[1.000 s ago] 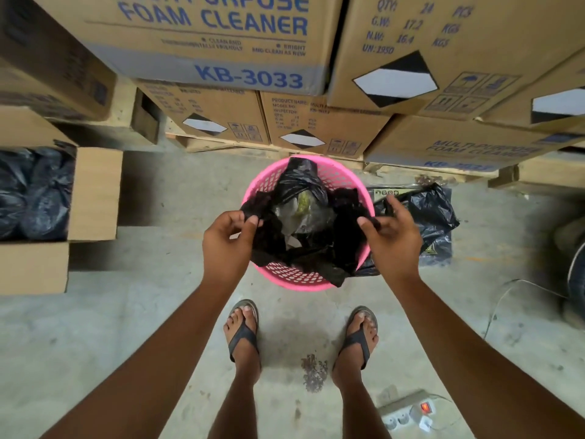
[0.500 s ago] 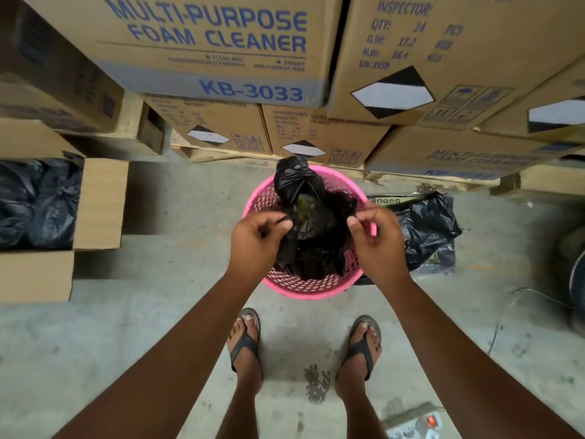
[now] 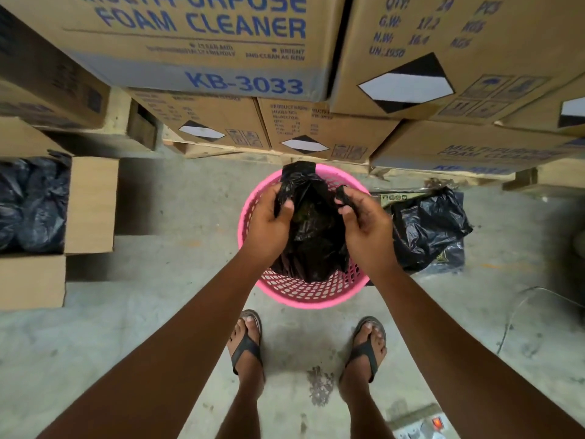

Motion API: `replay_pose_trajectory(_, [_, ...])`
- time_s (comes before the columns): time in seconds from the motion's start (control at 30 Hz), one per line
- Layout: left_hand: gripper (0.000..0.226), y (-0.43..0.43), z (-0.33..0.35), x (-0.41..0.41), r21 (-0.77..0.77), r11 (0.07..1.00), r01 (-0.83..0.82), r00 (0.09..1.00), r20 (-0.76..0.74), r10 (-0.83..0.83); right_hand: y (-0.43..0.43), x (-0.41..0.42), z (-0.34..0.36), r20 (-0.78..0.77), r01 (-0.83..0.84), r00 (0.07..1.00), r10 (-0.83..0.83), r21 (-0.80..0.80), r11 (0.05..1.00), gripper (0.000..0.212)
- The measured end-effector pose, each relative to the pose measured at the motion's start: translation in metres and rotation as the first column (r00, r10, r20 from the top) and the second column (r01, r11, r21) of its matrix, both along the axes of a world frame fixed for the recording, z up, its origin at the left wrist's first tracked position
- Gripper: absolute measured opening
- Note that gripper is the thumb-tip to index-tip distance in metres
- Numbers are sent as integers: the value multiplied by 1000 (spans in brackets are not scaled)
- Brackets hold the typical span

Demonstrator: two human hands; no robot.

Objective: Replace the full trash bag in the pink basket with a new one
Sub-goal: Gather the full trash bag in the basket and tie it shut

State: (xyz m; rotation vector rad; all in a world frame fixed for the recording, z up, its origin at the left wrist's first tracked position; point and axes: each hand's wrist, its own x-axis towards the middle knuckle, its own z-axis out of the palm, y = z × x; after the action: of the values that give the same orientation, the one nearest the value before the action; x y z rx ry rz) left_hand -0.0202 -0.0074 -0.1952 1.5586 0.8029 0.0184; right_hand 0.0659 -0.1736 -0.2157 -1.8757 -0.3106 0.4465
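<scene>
A pink mesh basket (image 3: 304,294) stands on the concrete floor in front of my feet. Inside it sits a full black trash bag (image 3: 315,239), its top gathered upward. My left hand (image 3: 269,221) pinches the bag's left edge above the basket. My right hand (image 3: 364,226) grips the bag's right edge. Both hands are close together over the basket's mouth. The bag's contents are mostly hidden by the black plastic. Another black bag (image 3: 427,226) lies on the floor just right of the basket.
Stacked cardboard cartons (image 3: 202,42) on pallets wall off the far side. An open carton (image 3: 88,204) holding black bags stands at the left. A power strip (image 3: 421,426) lies at the bottom right, with a thin cable (image 3: 512,315) on the floor.
Both hands have drawn the bag's edges off the basket rim and inward, bunching the top together. The bag's open mouth has narrowed.
</scene>
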Motion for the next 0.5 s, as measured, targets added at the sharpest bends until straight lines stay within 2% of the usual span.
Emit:
replay_pose_trajectory(0.07, [22, 4, -5, -7, 112, 991, 69, 998, -20, -67, -3, 7, -12, 9, -95, 995, 96, -113, 989, 40])
replay_pose_trajectory(0.17, [24, 9, -4, -13, 125, 989, 81, 996, 18, -84, 0, 12, -17, 23, -193, 979, 204, -231, 954, 57])
replay_pose_trajectory(0.23, [26, 11, -1, -15, 118, 990, 77, 996, 44, -83, 4, 13, -18, 66, -194, 974, 217, -248, 949, 59])
replay_pose_trajectory(0.37, [21, 13, 1, -15, -31, 999, 12, 998, 55, -11, 11, 16, -13, 42, -143, 987, 152, -169, 975, 39])
replay_pose_trajectory(0.43, [17, 14, 0, -15, -54, 998, 23, 1000, 21, -22, 16, 14, -11, -14, -127, 992, 126, -114, 985, 24])
replay_pose_trajectory(0.5, [14, 13, -1, -14, -68, 996, 56, 998, -21, -57, 20, 11, -9, -59, -145, 988, 140, -78, 986, 22])
